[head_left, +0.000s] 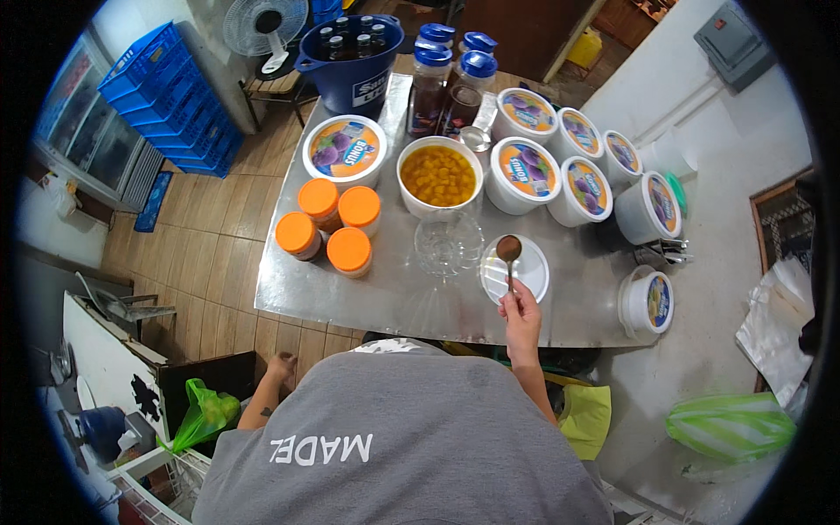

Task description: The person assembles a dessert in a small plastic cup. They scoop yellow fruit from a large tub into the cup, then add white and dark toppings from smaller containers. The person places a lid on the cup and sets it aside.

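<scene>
Grey shirt back (394,437) of the person fills the 6 o'clock part of the view, nearest the lens. Right hand (521,317) rises from it toward 12 o'clock, fingers pinched narrow around the handle of a metal spoon (509,255). Spoon bowl holds a brown load and hangs over a clear plastic lid (516,269) lying flat on the steel table (350,297). Left hand (280,366) is down at 8 o'clock of the shirt, below the table edge, near the wooden floor; whether its fingers are spread or curled cannot be told, and nothing is seen in it.

Just at 9 o'clock of the lid stands a clear glass jar (448,245), open at the top. Touching it at 12 o'clock: a white bowl (437,179) of yellow cubes. At 9 o'clock of the bowl, four jars with orange lids (330,229) cluster together. Above them, a white tub with a purple-and-orange lid (345,150). From 1 to 3 o'clock of the bowl runs a row of like white tubs (577,166); one more tub (647,303) lies near the table's right end. Blue-capped jars (451,74) and a blue bucket of bottles (350,57) stand at the far end. Blue crates (171,96) are stacked at 10 o'clock.
</scene>
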Available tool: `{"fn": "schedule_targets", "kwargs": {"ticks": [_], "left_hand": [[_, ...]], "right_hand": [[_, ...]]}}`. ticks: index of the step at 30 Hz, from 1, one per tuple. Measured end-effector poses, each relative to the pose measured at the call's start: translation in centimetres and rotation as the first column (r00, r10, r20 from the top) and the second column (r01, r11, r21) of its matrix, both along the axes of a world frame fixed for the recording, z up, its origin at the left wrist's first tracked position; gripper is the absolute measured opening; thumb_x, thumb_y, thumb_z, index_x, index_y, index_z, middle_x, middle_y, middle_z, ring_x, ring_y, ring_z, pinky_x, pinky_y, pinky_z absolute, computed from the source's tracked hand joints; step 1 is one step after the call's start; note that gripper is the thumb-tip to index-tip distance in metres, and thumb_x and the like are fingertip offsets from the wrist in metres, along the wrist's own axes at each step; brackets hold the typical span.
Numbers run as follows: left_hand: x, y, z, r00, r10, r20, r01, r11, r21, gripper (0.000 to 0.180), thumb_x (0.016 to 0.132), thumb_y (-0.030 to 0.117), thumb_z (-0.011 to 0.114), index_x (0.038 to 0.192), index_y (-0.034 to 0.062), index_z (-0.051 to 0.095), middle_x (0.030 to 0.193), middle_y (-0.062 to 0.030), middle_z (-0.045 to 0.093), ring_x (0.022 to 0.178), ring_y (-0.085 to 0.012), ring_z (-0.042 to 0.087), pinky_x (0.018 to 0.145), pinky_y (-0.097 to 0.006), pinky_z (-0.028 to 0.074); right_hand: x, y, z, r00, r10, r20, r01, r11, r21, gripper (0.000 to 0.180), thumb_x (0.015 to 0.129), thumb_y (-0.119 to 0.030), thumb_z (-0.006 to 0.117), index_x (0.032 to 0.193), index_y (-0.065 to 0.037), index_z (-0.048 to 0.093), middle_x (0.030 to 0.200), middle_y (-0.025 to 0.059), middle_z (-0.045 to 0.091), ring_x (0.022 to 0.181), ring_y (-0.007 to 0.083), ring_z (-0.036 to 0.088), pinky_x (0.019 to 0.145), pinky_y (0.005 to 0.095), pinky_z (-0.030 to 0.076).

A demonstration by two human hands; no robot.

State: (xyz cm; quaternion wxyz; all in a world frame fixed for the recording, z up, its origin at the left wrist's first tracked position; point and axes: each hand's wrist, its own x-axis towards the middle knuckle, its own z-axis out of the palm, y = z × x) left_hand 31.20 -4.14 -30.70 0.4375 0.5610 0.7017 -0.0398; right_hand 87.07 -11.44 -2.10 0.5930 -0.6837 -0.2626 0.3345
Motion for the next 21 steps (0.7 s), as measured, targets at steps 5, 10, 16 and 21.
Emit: {"fn": "schedule_targets", "kwargs": {"ticks": [5, 10, 16, 21], "left_hand": [[4.0, 2.6, 2.3, 0.9, 0.394, 0.186, -0.407, 0.913, 0.031, 0.038, 0.089, 0.028, 0.068, 0.113, -0.0019, 0.064, 0.096, -0.0147, 0.07, 0.071, -0.019, 0.067, 0.06, -0.031, 0.053], [10.7, -0.2, 2.9, 0.942, 0.23, 0.244, -0.223, 0.973, -0.057, 0.044, 0.088, 0.032, 0.068, 0.118, -0.0002, 0.063, 0.104, -0.0186, 0.07, 0.089, -0.0261, 0.069, 0.076, -0.035, 0.055], [14.9, -2.4, 6.7, 0.984, 0.121, 0.133, -0.11, 0.99, -0.093, 0.049, 0.089, 0.035, 0.067, 0.125, 0.0026, 0.06, 0.112, -0.0207, 0.068, 0.098, -0.0293, 0.068, 0.085, -0.037, 0.053], [14.8, -4.3, 8.7, 0.938, 0.332, 0.102, -0.325, 0.942, -0.08, 0.046, 0.092, 0.03, 0.066, 0.125, 0.0, 0.059, 0.11, -0.0191, 0.069, 0.088, -0.024, 0.069, 0.079, -0.036, 0.055]], "right_hand": [[-0.3, 1.6, 1.1, 0.994, 0.043, -0.102, -0.045, 0.999, -0.01, 0.031, 0.097, -0.007, 0.054, 0.128, -0.003, 0.058, 0.085, 0.0008, 0.059, 0.071, 0.0066, 0.051, 0.063, 0.0212, 0.045], [3.1, 3.6, 0.0, 0.994, 0.104, -0.038, -0.104, 0.995, -0.009, 0.032, 0.096, -0.006, 0.055, 0.128, -0.001, 0.057, 0.091, 0.0038, 0.064, 0.073, 0.0064, 0.055, 0.062, 0.0206, 0.046], [7.8, 7.9, 0.4, 0.938, 0.164, 0.305, -0.179, 0.984, 0.023, 0.023, 0.092, -0.002, 0.059, 0.114, -0.004, 0.064, 0.09, 0.0059, 0.069, 0.074, 0.0115, 0.06, 0.065, 0.0252, 0.048], [10.3, 14.7, 3.7, 0.344, 0.113, 0.932, -0.343, 0.939, 0.012, 0.022, 0.084, -0.003, 0.063, 0.102, -0.013, 0.071, 0.088, 0.0047, 0.066, 0.083, 0.0279, 0.058, 0.076, 0.0397, 0.045]]}}
